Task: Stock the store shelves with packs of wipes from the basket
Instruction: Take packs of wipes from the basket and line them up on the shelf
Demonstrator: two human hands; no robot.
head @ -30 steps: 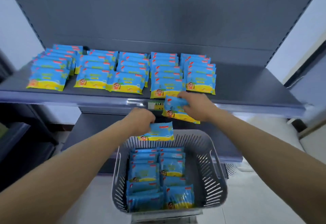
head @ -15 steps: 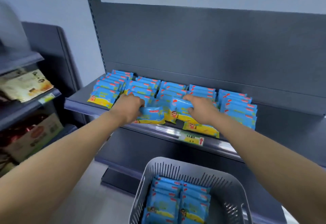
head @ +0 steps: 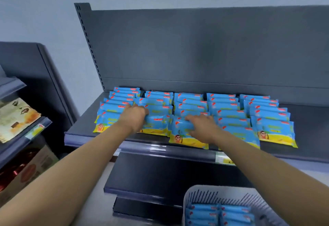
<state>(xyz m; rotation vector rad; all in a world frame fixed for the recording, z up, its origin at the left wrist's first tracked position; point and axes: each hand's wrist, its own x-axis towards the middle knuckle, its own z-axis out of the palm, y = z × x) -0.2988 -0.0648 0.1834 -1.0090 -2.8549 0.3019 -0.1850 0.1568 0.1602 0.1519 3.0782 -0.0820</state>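
Head view: basket [head: 195,192] holds packs [head: 220,215]; left hand [head: 133,117] grips shelf pack [head: 157,123], flat right hand [head: 203,127] presses neighbouring pack [head: 181,134].

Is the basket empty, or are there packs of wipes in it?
Not empty. The basket at lower right holds blue packs of wipes in two rows.

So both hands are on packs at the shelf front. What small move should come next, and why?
Probably release and draw both hands back toward the basket. The left hand grips the left pack, the right hand rests on the right pack; both already lie on the shelf heading their rows, and the basket holds more.
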